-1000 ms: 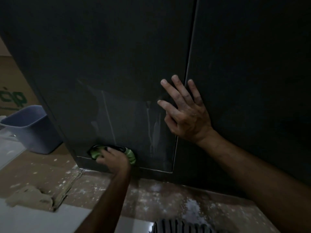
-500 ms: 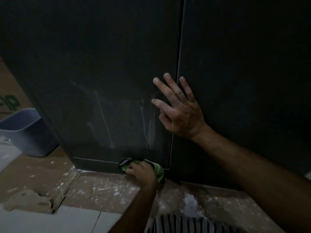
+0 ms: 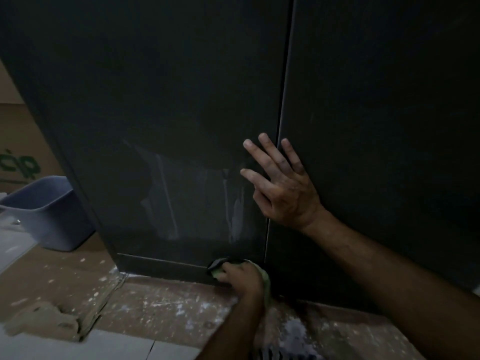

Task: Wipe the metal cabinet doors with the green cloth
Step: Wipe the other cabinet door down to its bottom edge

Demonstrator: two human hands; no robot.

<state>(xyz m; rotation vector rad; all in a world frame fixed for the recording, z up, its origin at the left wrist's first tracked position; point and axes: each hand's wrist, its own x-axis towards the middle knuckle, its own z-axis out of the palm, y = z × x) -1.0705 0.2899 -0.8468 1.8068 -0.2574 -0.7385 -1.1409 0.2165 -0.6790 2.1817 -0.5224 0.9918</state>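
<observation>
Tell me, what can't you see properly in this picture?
- Green cloth, head view: mostly hidden under the left hand gripping it.
- Cabinet doors: tops cut off by the frame's edge; dim light hides dirt.
- Green lettering on cardboard: cut off at the left edge.
- Striped thing: cut off at the bottom.

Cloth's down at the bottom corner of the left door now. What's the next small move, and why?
Probably sweep the green cloth upward along the left door near the seam: the left hand grips it at the door's bottom right corner, and pale streaks show just above. The right hand lies flat across the seam, bracing.
</observation>
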